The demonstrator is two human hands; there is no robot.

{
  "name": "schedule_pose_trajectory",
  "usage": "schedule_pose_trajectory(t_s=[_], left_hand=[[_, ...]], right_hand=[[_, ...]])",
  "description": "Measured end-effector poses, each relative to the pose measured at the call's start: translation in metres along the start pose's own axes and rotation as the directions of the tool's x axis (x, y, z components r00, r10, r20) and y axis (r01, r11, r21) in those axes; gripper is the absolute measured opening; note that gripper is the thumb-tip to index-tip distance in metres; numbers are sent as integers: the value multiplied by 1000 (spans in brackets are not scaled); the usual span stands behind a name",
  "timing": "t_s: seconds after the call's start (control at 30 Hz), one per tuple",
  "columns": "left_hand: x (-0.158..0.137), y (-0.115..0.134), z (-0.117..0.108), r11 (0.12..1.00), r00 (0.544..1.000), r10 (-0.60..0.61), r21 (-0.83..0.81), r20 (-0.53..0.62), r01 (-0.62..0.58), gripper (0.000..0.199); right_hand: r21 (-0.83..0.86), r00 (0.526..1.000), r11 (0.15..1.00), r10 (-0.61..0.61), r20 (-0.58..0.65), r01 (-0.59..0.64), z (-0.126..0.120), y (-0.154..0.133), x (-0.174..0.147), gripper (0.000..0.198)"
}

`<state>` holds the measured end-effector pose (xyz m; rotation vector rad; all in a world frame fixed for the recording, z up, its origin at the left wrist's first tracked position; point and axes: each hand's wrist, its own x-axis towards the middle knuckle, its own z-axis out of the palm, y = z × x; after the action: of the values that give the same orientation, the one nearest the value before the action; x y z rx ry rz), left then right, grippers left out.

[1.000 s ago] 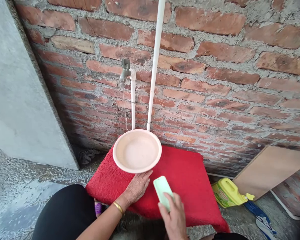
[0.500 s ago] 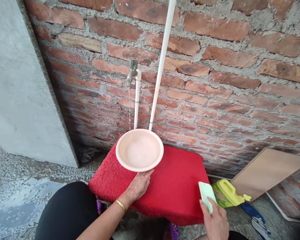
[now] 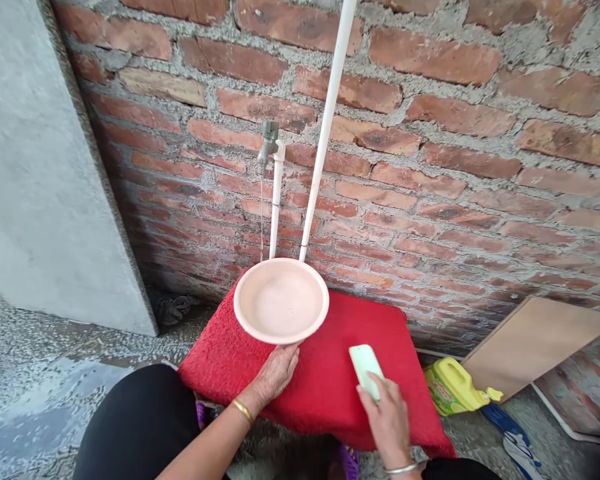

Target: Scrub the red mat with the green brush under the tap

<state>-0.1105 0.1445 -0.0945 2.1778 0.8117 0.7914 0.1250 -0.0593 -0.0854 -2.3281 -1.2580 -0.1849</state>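
A pale pink plastic basin sits on a folded red mat under a metal tap, from which a thin stream of water falls into it. My left hand, with a gold bangle on the wrist, holds the basin's near rim. My right hand grips a pale green brush and holds it over the red mat, to the right of the basin.
A brick wall with white pipes stands behind. A grey concrete slab leans at the left. A yellow detergent jug lies at the right beside a brown board. The speckled floor is wet.
My right hand swung the green brush right toward the yellow jug, then back left over the red mat. My left hand stayed on the basin's rim. The view shifted slightly.
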Motion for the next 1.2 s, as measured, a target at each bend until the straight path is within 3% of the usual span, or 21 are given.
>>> schedule_pose_trajectory(t_s=[0.1, 0.17, 0.23, 0.3, 0.4, 0.5, 0.6, 0.7, 0.8, 0.9, 1.0, 1.1, 1.2], left_hand=[[0, -2, 3, 1000, 1000, 5, 26, -8, -5, 49], [0, -3, 4, 999, 1000, 21, 32, -9, -20, 49], [0, -5, 5, 999, 999, 31, 36, -12, -31, 48], [0, -6, 5, 999, 999, 29, 47, -21, -28, 47], [-2, -6, 4, 997, 999, 8, 75, -34, -6, 46], [-3, -9, 4, 997, 999, 2, 83, -44, 1, 46], [-4, -14, 6, 996, 998, 23, 82, -58, -18, 44], [-3, -19, 9, 996, 996, 35, 80, -80, -29, 43], [-1, -21, 9, 996, 995, 57, 76, -82, -51, 42], [0, -20, 8, 993, 994, 81, 98, -74, -74, 42], [-3, -20, 5, 983, 988, 130, 141, -85, -117, 43], [-10, -21, -1, 963, 974, 194, 211, -118, -166, 42], [-15, -22, -6, 936, 953, 253, 290, -166, -198, 43]], right_hand=[[-80, 968, 967, 233, -94, -240, -29, 57, 11, 72], [-70, 951, 956, 271, -151, -284, -39, 67, 14, 78], [18, 973, 982, 189, -129, -188, -36, 50, 13, 71], [129, 1000, 992, 10, -29, -6, -23, 12, 7, 56], [214, 957, 947, -268, 111, 240, 4, -51, -4, 34], [191, 923, 925, -358, 142, 330, 20, -79, -3, 33], [92, 966, 972, -227, 124, 217, 17, -53, 12, 32], [-12, 998, 1000, 26, 50, -26, -5, 11, 25, 41], [-101, 956, 952, 285, -65, -290, -33, 75, 27, 56], [-114, 886, 887, 423, -191, -448, -49, 101, 23, 68], [12, 930, 948, 313, -195, -317, -39, 72, 21, 67], [144, 985, 983, 132, -110, -115, -10, 0, 19, 46], [174, 999, 985, -8, -37, 14, 20, -79, 14, 25]])
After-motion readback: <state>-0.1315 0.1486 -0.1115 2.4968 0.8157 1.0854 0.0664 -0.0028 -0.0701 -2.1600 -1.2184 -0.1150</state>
